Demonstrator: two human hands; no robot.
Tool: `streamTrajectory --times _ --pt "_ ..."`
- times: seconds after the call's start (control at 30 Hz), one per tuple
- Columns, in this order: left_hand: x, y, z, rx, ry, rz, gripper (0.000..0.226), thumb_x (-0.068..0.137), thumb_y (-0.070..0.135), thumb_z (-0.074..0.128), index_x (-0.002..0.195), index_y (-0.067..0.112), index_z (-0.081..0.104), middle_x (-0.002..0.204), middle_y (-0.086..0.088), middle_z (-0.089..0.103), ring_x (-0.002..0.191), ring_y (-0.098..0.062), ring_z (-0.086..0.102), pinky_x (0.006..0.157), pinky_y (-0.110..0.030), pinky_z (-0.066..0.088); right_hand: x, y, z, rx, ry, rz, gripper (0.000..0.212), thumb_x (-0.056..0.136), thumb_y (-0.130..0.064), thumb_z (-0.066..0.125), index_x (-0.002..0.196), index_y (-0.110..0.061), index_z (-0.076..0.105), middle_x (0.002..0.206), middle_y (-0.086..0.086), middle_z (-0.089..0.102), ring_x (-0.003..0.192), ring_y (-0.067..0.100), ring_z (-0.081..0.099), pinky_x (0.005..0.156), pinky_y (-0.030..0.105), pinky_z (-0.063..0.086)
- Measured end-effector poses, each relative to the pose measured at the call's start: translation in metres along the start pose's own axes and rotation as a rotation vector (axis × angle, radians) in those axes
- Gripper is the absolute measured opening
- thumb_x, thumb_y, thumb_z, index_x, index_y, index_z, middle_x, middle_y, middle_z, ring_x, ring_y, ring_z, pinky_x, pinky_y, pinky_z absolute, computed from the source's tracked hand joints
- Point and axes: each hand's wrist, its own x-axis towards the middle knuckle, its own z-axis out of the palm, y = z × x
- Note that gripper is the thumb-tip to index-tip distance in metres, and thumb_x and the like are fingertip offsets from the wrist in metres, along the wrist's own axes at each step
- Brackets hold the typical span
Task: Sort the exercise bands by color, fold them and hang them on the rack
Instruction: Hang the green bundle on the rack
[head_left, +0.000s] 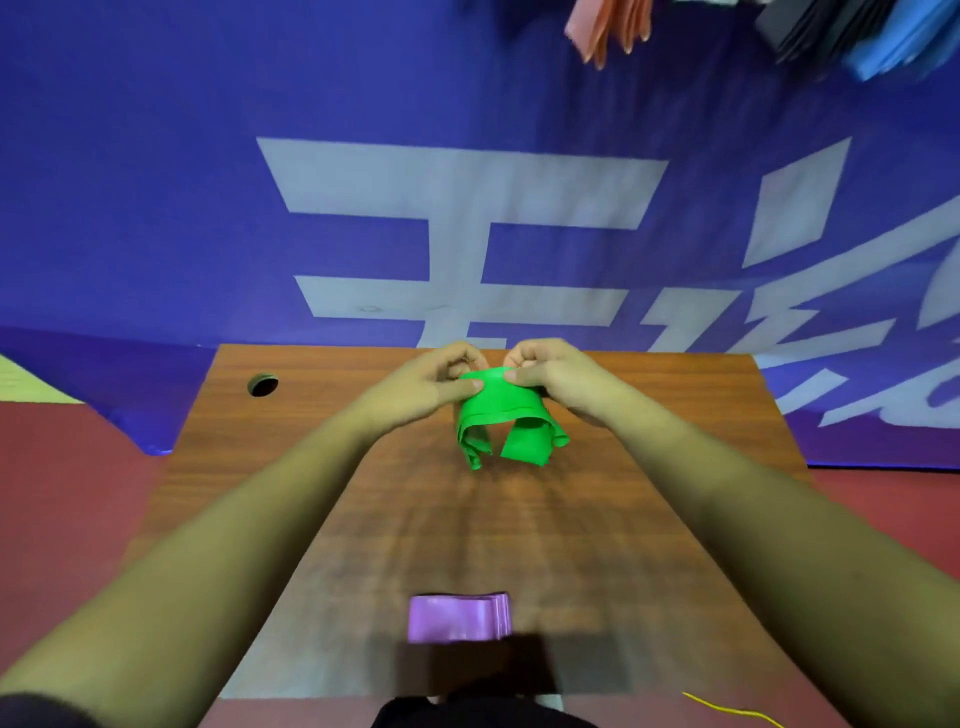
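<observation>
A folded green exercise band (506, 415) hangs above the far part of the wooden table (322, 467), its loose ends drooping toward the tabletop. My left hand (441, 382) pinches its top edge from the left, and my right hand (550, 376) pinches the same edge from the right, thumbs toward me. A folded purple band (457, 618) lies flat near the table's front edge. At the top of the view hang folded bands: pink ones (608, 26), dark ones (810, 26) and blue ones (904, 41). The rack that holds them is out of view.
A round cable hole (263, 385) is in the table's far left corner. A blue banner with large white characters (467, 218) covers the wall behind. Red floor (67, 493) lies on both sides. A yellow cord (737, 711) lies at the bottom right.
</observation>
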Motion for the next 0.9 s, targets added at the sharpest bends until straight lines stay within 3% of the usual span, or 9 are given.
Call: streamTrajectory --times 0.13,0.2,0.3,0.4,0.53,0.63,0.73,0.8,0.9 --pt "0.003 0.038 -0.001 0.393 -0.033 0.061 0.071 0.075 0.031 0.083 0.132 0.029 0.042 0.115 0.002 0.057 0.101 -0.007 0.057 0.088 -0.019 0.046 -0.011 -0.021 -0.028 0.229 0.054 0.026 0.015 0.085 0.000 0.058 0.072 -0.008 0.059 0.056 0.005 0.055 0.050 0.015 0.050 0.052 0.026 0.040" --pt "0.006 0.057 0.001 0.618 -0.001 0.116 0.081 0.074 0.033 0.083 0.140 0.029 0.034 0.114 0.005 0.053 0.098 -0.008 0.054 0.082 -0.016 0.044 -0.018 -0.030 -0.037 0.281 0.051 0.026 0.021 0.088 0.004 0.053 0.071 -0.007 0.058 0.054 0.005 0.055 0.047 0.015 0.051 0.049 0.026 0.042" --pt "0.010 0.084 0.005 0.593 0.047 0.178 0.065 0.080 0.020 0.076 0.133 0.025 0.038 0.104 0.000 0.059 0.081 -0.015 0.061 0.073 -0.025 0.049 -0.026 -0.040 -0.050 0.228 0.064 -0.033 0.013 0.085 -0.005 0.060 0.072 -0.009 0.058 0.061 0.007 0.056 0.054 0.017 0.050 0.054 0.028 0.037" --pt "0.012 0.111 0.010 0.483 0.098 0.171 0.048 0.078 0.020 0.070 0.118 0.025 0.043 0.095 -0.001 0.064 0.081 -0.023 0.061 0.074 -0.035 0.049 -0.037 -0.051 -0.065 0.010 0.124 -0.109 0.007 0.076 -0.024 0.067 0.077 -0.018 0.063 0.067 0.004 0.056 0.065 0.018 0.047 0.060 0.030 0.033" --pt "0.020 0.145 0.017 0.400 0.093 0.189 0.036 0.075 0.026 0.065 0.105 0.020 0.047 0.084 0.002 0.063 0.072 -0.016 0.053 0.072 -0.039 0.047 -0.055 -0.071 -0.085 -0.109 0.135 -0.244 0.003 0.083 -0.012 0.064 0.085 -0.012 0.066 0.072 0.010 0.053 0.070 0.018 0.047 0.068 0.031 0.040" --pt "0.026 0.171 0.019 0.356 0.102 0.187 0.038 0.073 0.032 0.065 0.104 0.020 0.048 0.082 0.002 0.061 0.072 -0.013 0.053 0.068 -0.039 0.044 -0.072 -0.084 -0.098 0.000 0.062 -0.348 0.026 0.087 0.000 0.058 0.112 -0.003 0.061 0.092 0.008 0.065 0.083 0.011 0.062 0.084 0.025 0.050" --pt "0.031 0.194 0.021 0.342 0.122 0.216 0.041 0.072 0.038 0.065 0.104 0.019 0.048 0.082 0.001 0.060 0.071 -0.012 0.050 0.067 -0.033 0.041 -0.084 -0.092 -0.102 0.019 0.054 -0.399 0.045 0.087 -0.011 0.068 0.128 -0.014 0.050 0.113 0.005 0.063 0.095 0.010 0.062 0.092 0.026 0.051" --pt "0.033 0.209 0.023 0.339 0.113 0.236 0.040 0.075 0.034 0.066 0.105 0.016 0.048 0.083 0.001 0.059 0.073 -0.012 0.050 0.071 -0.036 0.041 -0.088 -0.098 -0.103 -0.140 0.136 -0.423 0.053 0.080 -0.026 0.077 0.125 -0.024 0.048 0.118 -0.003 0.062 0.096 0.010 0.060 0.088 0.024 0.049" --pt "0.039 0.225 0.027 0.347 0.120 0.265 0.039 0.074 0.032 0.067 0.104 0.015 0.049 0.088 -0.010 0.061 0.078 -0.016 0.052 0.078 -0.045 0.045 -0.093 -0.108 -0.104 -0.221 0.288 -0.505 0.042 0.079 -0.029 0.076 0.111 -0.027 0.050 0.109 -0.007 0.065 0.099 0.011 0.061 0.086 0.025 0.046"
